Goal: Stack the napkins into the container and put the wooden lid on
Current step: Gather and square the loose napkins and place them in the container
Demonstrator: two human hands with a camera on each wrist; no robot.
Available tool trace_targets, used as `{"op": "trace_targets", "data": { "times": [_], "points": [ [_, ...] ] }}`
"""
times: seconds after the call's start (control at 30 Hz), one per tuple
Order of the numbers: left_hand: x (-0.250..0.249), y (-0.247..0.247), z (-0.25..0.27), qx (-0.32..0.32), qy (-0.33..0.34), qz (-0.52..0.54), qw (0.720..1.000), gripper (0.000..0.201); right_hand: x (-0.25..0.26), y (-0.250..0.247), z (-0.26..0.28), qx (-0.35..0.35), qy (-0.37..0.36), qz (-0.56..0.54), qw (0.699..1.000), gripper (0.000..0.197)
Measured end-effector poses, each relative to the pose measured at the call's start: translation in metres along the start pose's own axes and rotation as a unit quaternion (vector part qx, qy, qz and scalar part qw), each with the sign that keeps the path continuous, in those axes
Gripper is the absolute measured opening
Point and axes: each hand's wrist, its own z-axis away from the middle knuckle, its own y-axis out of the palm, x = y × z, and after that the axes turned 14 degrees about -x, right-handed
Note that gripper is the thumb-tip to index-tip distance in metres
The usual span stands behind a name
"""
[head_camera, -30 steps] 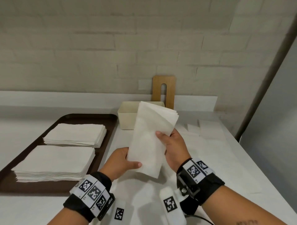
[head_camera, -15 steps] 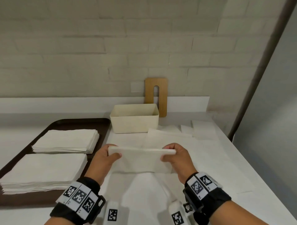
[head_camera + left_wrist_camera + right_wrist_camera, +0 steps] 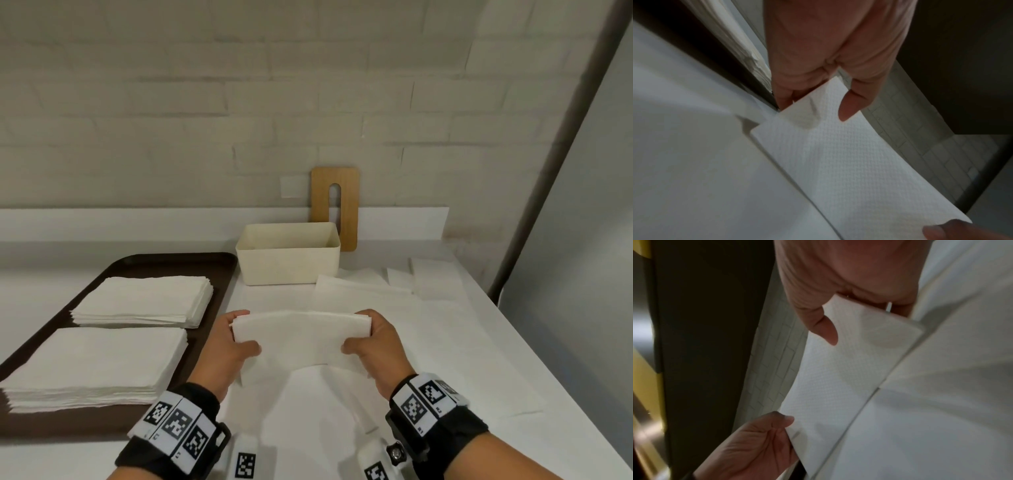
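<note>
Holding: small bundle of napkins (image 3: pixel 301 337) up off the worktop (image 3: pixel 479 359), one end in each hand, long side running left to right
Left hand (image 3: pixel 227 353): gripping the left end, thumb on the near face, fingers (image 3: pixel 785 99) curled behind, so clamped on the bundle
Right hand (image 3: pixel 375 346): same deal on the right end, thumb on the near face, fingers (image 3: pixel 898 308) wrapped round the back edge, clamped tight
Bundle shape: bowed a bit, middle arching up between the two grips, embossed dotted texture plain in both wrist views
Container (image 3: pixel 289 253): cream box, open top, sitting on the worktop just beyond the hands, well apart from the bundle; can't tell what's at the bottom
Wooden lid (image 3: pixel 335 202): standing upright on its short end, leaning on the wall right behind the container's right corner, long slot down the middle
Tray (image 3: pixel 164 265): dark brown, left of the hands, carrying two more stacks
Far stack (image 3: pixel 144 305): thick, squared up, at the back of the tray
Near stack (image 3: pixel 92 366): bigger-looking, at the front of the tray, edges a little ragged
Loose sheets (image 3: pixel 363 291): lying flat on the worktop to the right of the container and under the hands, overlapping each other
Wrists: black straps with white square-code tags on both
Backdrop: pale painted brick wall, dark post slanting up on the right
</note>
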Motion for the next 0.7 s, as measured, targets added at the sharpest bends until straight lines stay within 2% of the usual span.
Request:
{"op": "trace_targets", "data": {
  "times": [0.1,0.17,0.2,0.27,0.3,0.33,0.37,0.4,0.47,0.53,0.6,0.7],
  "points": [
    [0.001,0.001,0.003,0.023,-0.013,-0.034,0.999,0.046,-0.003,0.000,0.000,-0.011,0.001,0.014,1.000,0.032],
    [-0.005,0.001,0.004,0.003,0.019,-0.069,0.997,0.034,0.007,0.000,0.001,-0.028,-0.081,0.079,0.993,0.033],
    [-0.011,0.001,0.004,-0.001,0.054,-0.096,0.994,0.030,0.015,0.001,0.003,-0.035,-0.148,0.153,0.977,0.040],
    [-0.031,0.001,0.009,0.018,0.134,-0.125,0.983,0.025,0.036,0.001,0.009,-0.017,-0.272,0.302,0.914,0.059],
    [-0.042,0.001,0.011,0.035,0.164,-0.127,0.978,0.026,0.045,0.004,0.011,0.011,-0.305,0.347,0.887,0.065],
    [-0.053,0.001,0.014,0.051,0.189,-0.122,0.973,0.027,0.054,0.008,0.013,0.049,-0.316,0.369,0.873,0.065],
    [-0.060,0.001,0.015,0.063,0.214,-0.113,0.968,0.027,0.060,0.011,0.012,0.089,-0.311,0.365,0.873,0.059],
    [-0.067,0.001,0.016,0.073,0.231,-0.105,0.964,0.026,0.064,0.015,0.012,0.124,-0.300,0.343,0.882,0.044],
    [-0.077,-0.002,0.015,0.081,0.244,-0.083,0.963,0.023,0.070,0.021,0.013,0.166,-0.274,0.286,0.903,0.005],
    [-0.081,-0.007,0.012,0.069,0.230,-0.054,0.969,0.021,0.071,0.023,0.013,0.168,-0.249,0.227,0.926,0.012],
    [-0.078,-0.013,0.009,0.062,0.200,-0.006,0.978,0.026,0.073,0.023,0.014,0.165,-0.229,0.166,0.945,0.008],
    [-0.070,-0.015,0.005,0.084,0.146,0.118,0.979,0.055,0.076,0.026,0.017,0.165,-0.196,0.069,0.964,0.016]
  ]
}}
